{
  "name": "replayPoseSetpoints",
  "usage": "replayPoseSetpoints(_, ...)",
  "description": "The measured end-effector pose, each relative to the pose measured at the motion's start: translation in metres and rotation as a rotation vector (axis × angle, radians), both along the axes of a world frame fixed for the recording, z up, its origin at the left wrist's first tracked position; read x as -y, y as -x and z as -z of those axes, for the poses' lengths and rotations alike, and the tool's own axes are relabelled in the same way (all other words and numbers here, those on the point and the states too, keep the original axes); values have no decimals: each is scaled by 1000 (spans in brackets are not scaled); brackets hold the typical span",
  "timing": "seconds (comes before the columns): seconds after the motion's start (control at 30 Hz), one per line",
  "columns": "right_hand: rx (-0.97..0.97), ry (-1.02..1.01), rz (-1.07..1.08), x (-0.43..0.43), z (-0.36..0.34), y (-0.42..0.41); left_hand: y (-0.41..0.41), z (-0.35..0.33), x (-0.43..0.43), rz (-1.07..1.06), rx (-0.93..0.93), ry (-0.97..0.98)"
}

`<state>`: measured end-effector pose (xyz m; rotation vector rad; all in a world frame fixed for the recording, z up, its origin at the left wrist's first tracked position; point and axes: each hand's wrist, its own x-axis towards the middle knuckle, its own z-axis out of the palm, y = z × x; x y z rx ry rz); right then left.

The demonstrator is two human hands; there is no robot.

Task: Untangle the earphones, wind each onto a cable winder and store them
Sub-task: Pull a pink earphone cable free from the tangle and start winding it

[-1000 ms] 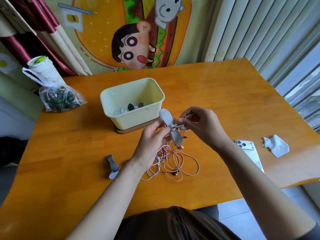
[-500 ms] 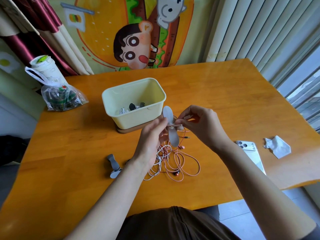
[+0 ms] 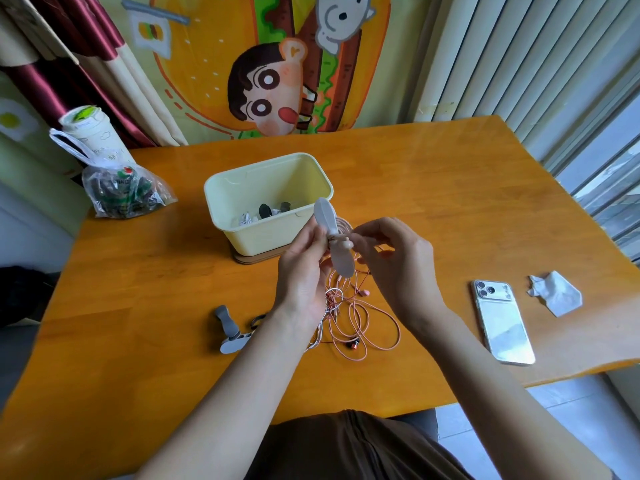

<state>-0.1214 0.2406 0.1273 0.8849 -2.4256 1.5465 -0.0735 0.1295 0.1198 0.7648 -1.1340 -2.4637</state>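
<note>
Nearest the person, the desk's [image 3: 138, 341] front edge runs behind a brown-clad lap, and both forearms cross it. A broad bare stretch of wood lies toward the near left corner.

Just beyond the wrists, the pink earphones [image 3: 360, 323] sprawl in loose loops in the middle of the desk, mixed with a thin white cord [image 3: 320, 332]. A spare winder [image 3: 228, 329], grey, lies flat to their left, apart from the loops. Toward the right front edge a phone [image 3: 502, 323] lies face down, its near end close to that edge. A crumpled tissue [image 3: 554, 294] sits just beyond it, closer to the right side.

Above the tangle, the left hand [image 3: 304, 271] pinches the narrow waist of a pale cable winder [image 3: 334, 237], held upright. The right hand [image 3: 394, 265] has its fingers curled and pinches the pink cord at that same waist. Strands hang from there to the loops below.

Right behind the hands stands a cream box [image 3: 270, 199] on a brown base, with small dark and white items inside. Open wood spreads from it to the far right corner. A clear plastic bag [image 3: 121, 192] sits at the far left corner, a paper cup [image 3: 90, 129] past it.
</note>
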Motion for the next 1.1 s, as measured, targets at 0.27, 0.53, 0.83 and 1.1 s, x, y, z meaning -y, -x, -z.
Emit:
replayPoseSetpoints(0.27,466,209,-85,0,-11,2,-3,0,2,36,-45,20)
replayPoseSetpoints(0.53,-140,-72,-38,-5,7,5,-6,-5,10,167,-84,134)
replayPoseSetpoints(0.83,-141,-82,-61,-4,5,4,-6,-1,7,167,-51,81)
replayPoseSetpoints(1.1,416,143,-91,2,2,1,-5,1,8,133,-33,37)
